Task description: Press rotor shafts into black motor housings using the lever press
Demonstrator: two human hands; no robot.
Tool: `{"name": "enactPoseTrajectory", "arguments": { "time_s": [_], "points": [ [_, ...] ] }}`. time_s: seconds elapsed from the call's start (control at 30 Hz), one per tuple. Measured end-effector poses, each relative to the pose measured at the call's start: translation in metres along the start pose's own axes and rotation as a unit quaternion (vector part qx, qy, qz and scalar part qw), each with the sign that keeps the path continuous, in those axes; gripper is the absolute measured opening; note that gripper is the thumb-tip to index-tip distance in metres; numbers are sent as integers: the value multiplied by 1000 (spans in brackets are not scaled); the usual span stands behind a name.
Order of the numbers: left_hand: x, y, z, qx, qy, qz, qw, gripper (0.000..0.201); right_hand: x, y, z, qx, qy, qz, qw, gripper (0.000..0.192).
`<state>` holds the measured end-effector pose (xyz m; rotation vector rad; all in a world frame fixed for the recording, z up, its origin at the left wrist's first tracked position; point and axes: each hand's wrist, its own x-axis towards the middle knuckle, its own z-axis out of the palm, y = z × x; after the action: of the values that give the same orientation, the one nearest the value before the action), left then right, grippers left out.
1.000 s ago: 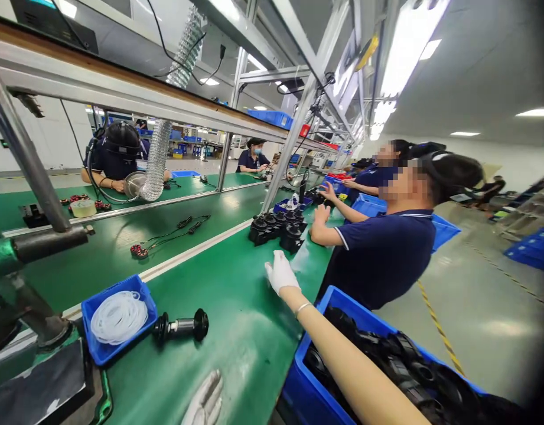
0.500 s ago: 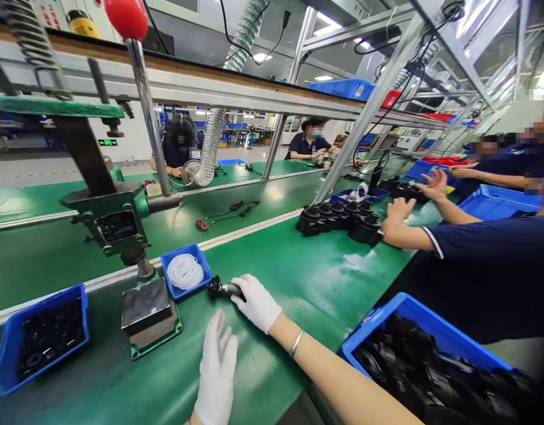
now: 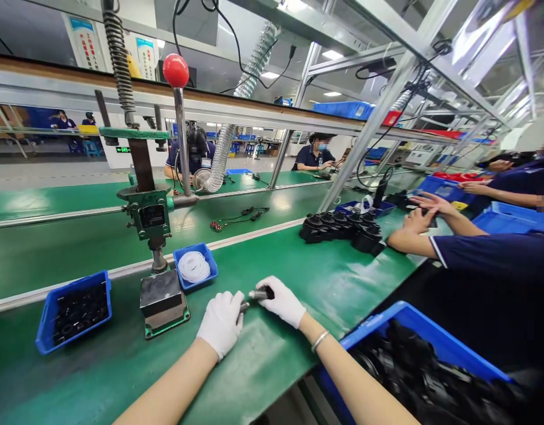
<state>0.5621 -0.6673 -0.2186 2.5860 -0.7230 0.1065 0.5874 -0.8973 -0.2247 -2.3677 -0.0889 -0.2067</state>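
Both gloved hands have come together at the near bench edge, left hand (image 3: pixel 221 321) and right hand (image 3: pixel 283 301) gripping a small black shaft part (image 3: pixel 256 295) that should stay level, right of the hand press (image 3: pixel 154 221).

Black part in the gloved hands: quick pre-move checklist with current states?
1. Black part held by both hands: ok, left hand and right hand close on its ends.
2. Part off the green table: cannot tell, the hands hide its underside.
3. Press base free of parts: ok, nothing lies on it.
4. White rings in small blue bin: ok, stocked.
5. Black pieces in left blue bin: ok, stocked.
6. Neighbour's hand away from the part: ok, far right.
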Motion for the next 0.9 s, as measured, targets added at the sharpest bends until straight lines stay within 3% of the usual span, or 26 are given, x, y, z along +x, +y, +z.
{"name": "enactPoseTrajectory", "arguments": {
  "time_s": [0.13,0.2,0.37,0.57,0.73,0.9],
  "points": [
    [7,-5,-5,-64,-3,-55,996,43,4,27,-16,14,158,127,979,35],
    [23,-7,-5,-116,0,-79,990,42,2,31,-15,33,187,150,970,39],
    [70,7,5,-289,-1,-101,952,27,-4,27,-6,77,185,128,971,35],
    [114,20,28,-423,79,-104,897,39,1,32,-7,114,201,124,965,34],
    [141,6,44,-384,113,-145,905,39,2,33,-5,128,200,121,964,30],
    [152,1,45,-333,124,-166,920,43,4,35,-3,132,195,119,965,31]
  ]
}}
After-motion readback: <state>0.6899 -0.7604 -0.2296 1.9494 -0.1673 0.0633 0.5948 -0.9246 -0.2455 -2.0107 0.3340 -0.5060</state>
